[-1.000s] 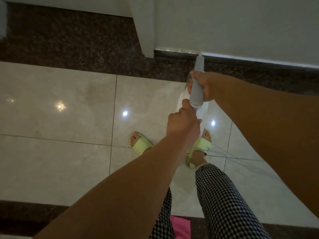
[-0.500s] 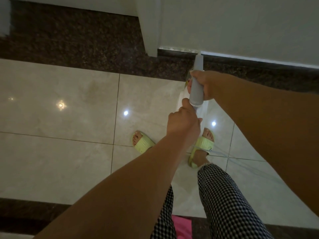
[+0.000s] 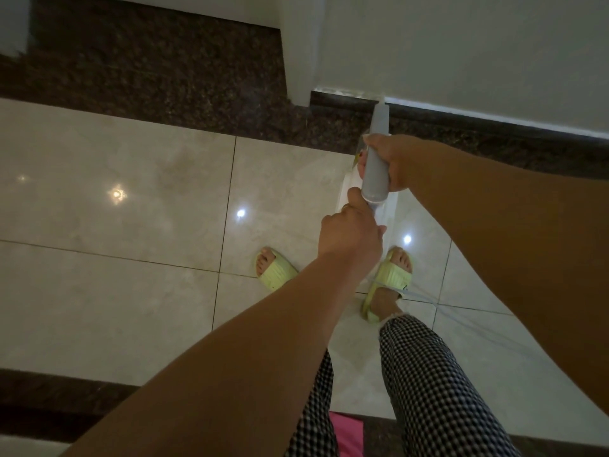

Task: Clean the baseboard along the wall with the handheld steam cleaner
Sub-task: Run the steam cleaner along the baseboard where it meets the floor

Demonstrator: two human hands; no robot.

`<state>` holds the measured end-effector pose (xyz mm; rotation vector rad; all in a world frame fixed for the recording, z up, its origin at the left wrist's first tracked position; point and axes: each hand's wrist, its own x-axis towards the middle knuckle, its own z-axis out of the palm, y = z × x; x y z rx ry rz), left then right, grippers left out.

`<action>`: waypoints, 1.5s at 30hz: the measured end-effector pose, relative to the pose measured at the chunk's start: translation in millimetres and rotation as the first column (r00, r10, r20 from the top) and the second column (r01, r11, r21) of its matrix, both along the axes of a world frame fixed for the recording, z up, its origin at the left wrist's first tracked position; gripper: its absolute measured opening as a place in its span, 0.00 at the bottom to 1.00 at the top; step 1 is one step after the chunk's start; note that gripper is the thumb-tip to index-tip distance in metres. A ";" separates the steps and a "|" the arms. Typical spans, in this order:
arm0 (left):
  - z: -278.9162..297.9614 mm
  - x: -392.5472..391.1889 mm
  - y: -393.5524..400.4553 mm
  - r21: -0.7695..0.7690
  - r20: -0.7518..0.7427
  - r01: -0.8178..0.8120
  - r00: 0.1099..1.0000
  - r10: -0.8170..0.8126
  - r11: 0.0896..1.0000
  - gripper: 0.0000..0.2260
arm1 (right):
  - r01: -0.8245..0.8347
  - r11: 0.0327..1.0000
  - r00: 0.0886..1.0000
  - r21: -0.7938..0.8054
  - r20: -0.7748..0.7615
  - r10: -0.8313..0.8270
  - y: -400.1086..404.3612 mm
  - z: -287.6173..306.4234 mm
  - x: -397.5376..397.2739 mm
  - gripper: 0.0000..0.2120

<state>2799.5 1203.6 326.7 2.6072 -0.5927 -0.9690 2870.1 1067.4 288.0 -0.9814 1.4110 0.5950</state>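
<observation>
The grey handheld steam cleaner [image 3: 375, 173] points away from me, its nozzle tip reaching the top edge of the dark baseboard [image 3: 461, 118] under the white wall. My right hand [image 3: 395, 159] grips the cleaner's body around its middle. Just behind its rear end, my left hand [image 3: 351, 230] holds the cord where it leaves the cleaner. A faint plume of steam shows near the wall corner.
A white wall corner [image 3: 301, 61] juts out left of the nozzle. Dark granite border [image 3: 164, 70] runs along the wall; glossy beige tiles [image 3: 115, 209] cover the floor. My feet in yellow-green slippers [image 3: 276, 272] stand below the hands. The thin cord [image 3: 425, 298] trails right across the tiles.
The view has shifted slightly; the nozzle tip now sits a little closer to the baseboard's top edge. Both hands keep the same hold.
</observation>
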 end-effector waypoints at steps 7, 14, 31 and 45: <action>-0.5 3.3 5.8 0.006 -0.003 0.000 1.000 0.000 1.000 0.24 | -0.020 1.000 1.000 -0.017 -0.005 0.020 5.3 -0.5 2.6 0.16; 0.7 3.5 7.0 -0.005 -0.007 -0.010 1.000 0.010 1.000 0.24 | -0.041 0.999 0.999 -0.017 -0.001 0.041 6.5 -1.1 3.7 0.18; -0.4 9.9 22.7 -0.014 -0.010 -0.018 1.000 0.018 1.000 0.23 | -0.036 0.999 0.999 0.008 -0.007 0.036 23.3 0.8 13.0 0.18; 0.2 14.1 34.7 -0.020 -0.019 -0.045 0.999 0.045 0.999 0.24 | -0.061 0.998 0.998 -0.001 0.000 0.061 37.4 3.3 20.0 0.17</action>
